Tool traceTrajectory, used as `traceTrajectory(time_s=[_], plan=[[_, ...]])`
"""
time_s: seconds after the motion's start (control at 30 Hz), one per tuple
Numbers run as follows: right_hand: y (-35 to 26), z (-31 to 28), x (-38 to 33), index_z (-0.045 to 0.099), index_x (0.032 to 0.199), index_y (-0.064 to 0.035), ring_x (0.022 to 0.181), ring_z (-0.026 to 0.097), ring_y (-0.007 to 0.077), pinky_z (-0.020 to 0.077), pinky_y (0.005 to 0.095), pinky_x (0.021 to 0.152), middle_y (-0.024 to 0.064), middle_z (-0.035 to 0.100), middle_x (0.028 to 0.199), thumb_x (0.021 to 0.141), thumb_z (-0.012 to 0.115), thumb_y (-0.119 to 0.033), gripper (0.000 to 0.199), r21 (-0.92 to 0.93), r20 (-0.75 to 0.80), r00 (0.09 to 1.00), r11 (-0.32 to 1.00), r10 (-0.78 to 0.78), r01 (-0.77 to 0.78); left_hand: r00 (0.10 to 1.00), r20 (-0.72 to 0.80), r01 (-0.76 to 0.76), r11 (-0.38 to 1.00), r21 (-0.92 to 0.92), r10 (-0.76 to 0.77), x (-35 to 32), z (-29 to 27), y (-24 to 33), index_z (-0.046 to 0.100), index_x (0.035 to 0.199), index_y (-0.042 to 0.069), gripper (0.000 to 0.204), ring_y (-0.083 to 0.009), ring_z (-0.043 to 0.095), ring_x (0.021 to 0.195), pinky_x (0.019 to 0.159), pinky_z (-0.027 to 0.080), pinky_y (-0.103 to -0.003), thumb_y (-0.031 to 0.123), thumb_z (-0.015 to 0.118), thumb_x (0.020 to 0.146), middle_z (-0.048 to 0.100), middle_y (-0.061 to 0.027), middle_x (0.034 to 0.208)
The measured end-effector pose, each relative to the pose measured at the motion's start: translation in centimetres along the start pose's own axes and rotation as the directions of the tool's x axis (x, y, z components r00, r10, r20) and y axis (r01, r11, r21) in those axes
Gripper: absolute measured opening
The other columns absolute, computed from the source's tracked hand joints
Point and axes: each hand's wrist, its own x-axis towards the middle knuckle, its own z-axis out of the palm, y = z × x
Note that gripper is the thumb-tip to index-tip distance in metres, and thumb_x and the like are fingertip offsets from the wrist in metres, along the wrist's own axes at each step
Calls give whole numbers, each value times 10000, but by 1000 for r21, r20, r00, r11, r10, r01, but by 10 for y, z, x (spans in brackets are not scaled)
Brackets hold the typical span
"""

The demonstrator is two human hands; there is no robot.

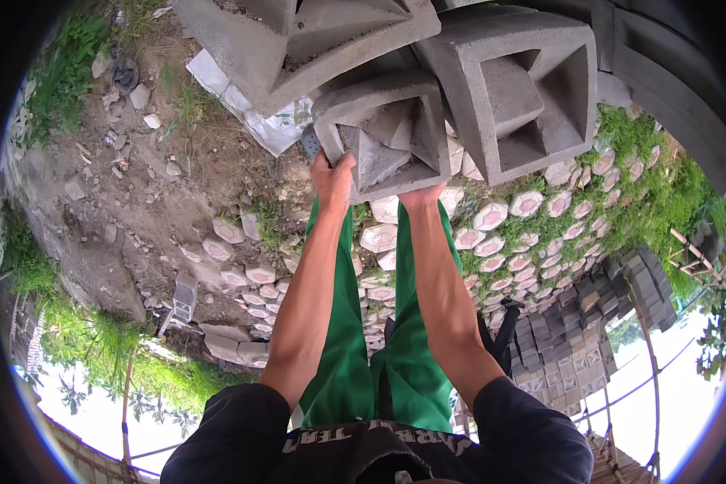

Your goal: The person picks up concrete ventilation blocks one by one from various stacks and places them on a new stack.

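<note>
Grey concrete forms the held block, square-rimmed with slanted inner faces.

Left forearm and right forearm extended and converging forward, the left hand gripping with thumb to the right of its fingers, and the right hand lying to the right of these, its own fingers hidden from view.
</note>
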Motion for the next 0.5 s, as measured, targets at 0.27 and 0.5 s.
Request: traceTrajectory(time_s=[0.27, 0.5], plan=[[-20, 32, 33, 418, 1367, -62, 1266, 403, 312, 304, 478, 1077, 114, 435, 1393, 920, 385, -452, 594, -35, -103, 994, 998, 46, -50, 997, 8, -75, 966, -247, 80, 12, 17, 18, 577, 1100, -37, 396, -156, 565, 946, 862, 432, -283, -7, 594, 705, 606, -63, 1047], [-12, 35, 45, 405, 1364, -53, 1284, 374, 315, 302, 468, 1077, 118, 411, 1405, 913, 371, -462, 610, -23, 43, 998, 999, 41, -40, 996, 90, 6, 971, -238, 16, 21, 15, 33, 508, 1196, -29, 488, -174, 544, 1022, 921, 408, -306, 27, 610, 722, 573, -83, 1137]])
